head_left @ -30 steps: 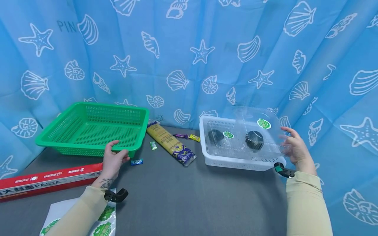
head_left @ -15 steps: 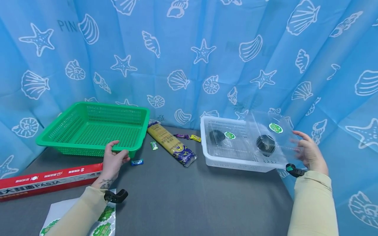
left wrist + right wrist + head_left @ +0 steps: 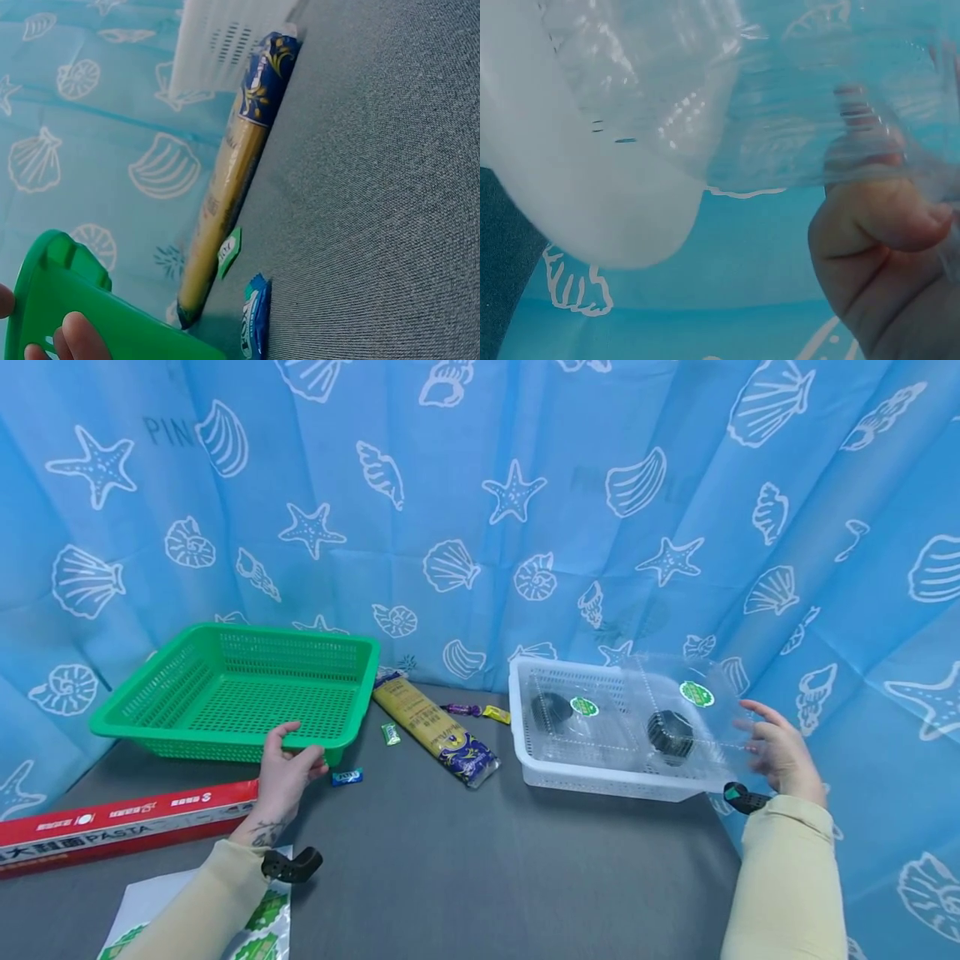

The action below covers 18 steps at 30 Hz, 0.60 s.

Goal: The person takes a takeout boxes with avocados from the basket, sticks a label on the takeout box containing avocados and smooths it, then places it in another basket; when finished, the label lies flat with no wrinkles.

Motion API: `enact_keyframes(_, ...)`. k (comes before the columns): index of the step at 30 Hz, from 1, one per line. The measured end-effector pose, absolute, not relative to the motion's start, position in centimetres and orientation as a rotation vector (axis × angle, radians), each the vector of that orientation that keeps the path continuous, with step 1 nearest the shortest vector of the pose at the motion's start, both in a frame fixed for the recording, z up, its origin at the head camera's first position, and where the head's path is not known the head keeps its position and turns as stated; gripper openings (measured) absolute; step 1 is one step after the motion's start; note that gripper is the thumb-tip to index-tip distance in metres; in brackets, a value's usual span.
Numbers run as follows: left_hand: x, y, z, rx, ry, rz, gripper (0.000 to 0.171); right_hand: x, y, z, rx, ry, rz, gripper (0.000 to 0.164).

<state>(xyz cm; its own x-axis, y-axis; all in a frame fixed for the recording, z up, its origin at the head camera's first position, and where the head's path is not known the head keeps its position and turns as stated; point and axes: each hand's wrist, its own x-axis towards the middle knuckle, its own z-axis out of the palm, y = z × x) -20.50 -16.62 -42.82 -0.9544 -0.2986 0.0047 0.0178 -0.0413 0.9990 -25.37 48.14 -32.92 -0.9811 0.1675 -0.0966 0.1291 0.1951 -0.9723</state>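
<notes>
My left hand grips the front rim of a green plastic basket near its right corner; the left wrist view shows fingertips around the green rim. At the right, my right hand holds the right end of a clear plastic box with a green round sticker and a dark round thing showing in it. This box is tilted over the right part of a white basket. Inside that basket lies another clear box, also with a green sticker and a dark round thing.
Between the baskets lie a yellow-and-purple pasta packet and small wrapped candies, including a blue one and a green one. A red pasta box and a sticker sheet are at the left. A blue curtain hangs behind.
The right hand has carried its clear box to the right over the white basket, then slightly lower. The left hand stays on the green rim.
</notes>
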Motion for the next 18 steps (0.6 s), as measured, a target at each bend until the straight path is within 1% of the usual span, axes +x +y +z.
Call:
enact_keyframes(3,-20.5,-16.7,-42.9,0.301,-1.992,-2.103,0.057,-25.5,47.7,-32.9,-0.342,-2.439,1.887,0.045)
enact_keyframes(6,-20.5,-16.7,-43.0,0.303,-1.994,-2.082,0.056,-25.6,47.0,-32.5,-0.406,-2.530,1.727,0.043)
enact_keyframes(10,-20.5,-16.7,-42.9,0.290,-1.993,-2.077,0.056,-26.1,46.4,-32.4,-0.446,-2.697,1.475,0.048)
enact_keyframes(13,-20.5,-16.6,-42.8,0.281,-1.985,-2.094,0.056,-26.8,46.8,-33.0,-0.423,-2.804,1.308,0.054)
enact_keyframes(18,-20.5,-16.5,-42.6,0.273,-2.000,-2.095,0.056,-28.5,48.2,-35.1,-0.426,-2.884,1.107,0.053)
